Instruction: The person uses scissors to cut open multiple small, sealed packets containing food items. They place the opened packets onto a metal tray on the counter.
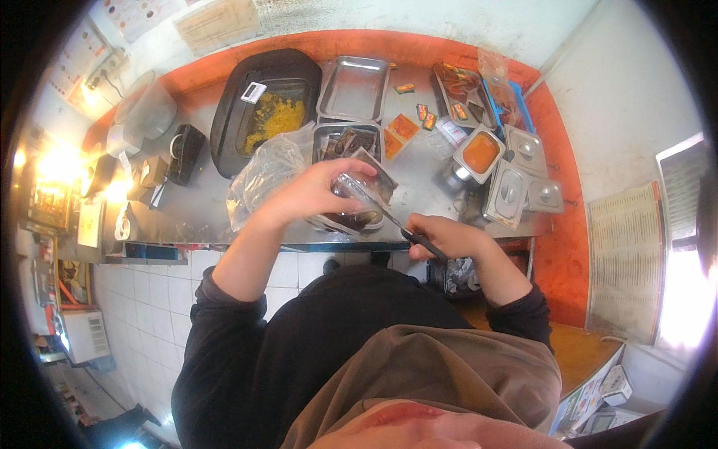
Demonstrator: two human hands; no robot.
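My left hand [320,188] grips a clear plastic packet [350,188] with dark contents, above the table's front edge. In my right hand [443,236] is a dark-handled tool with a long narrow metal blade [387,212], a knife or scissors; I cannot tell which. The blade slants up to the left and meets the packet. Just behind my left hand, a steel tray [317,132] holds several flat packets of dark food [350,140]. A crumpled clear plastic bag [269,163] lies left of it. Packets with orange contents [401,132] rest to the right.
A black pan [224,129] with yellow food and a digital timer stands back left; a tape dispenser [185,154] is farther left. An empty steel tray [353,90] lies behind. On the right are a steel container of orange sauce [479,153], steel lids [506,191] and a blue basket [524,109].
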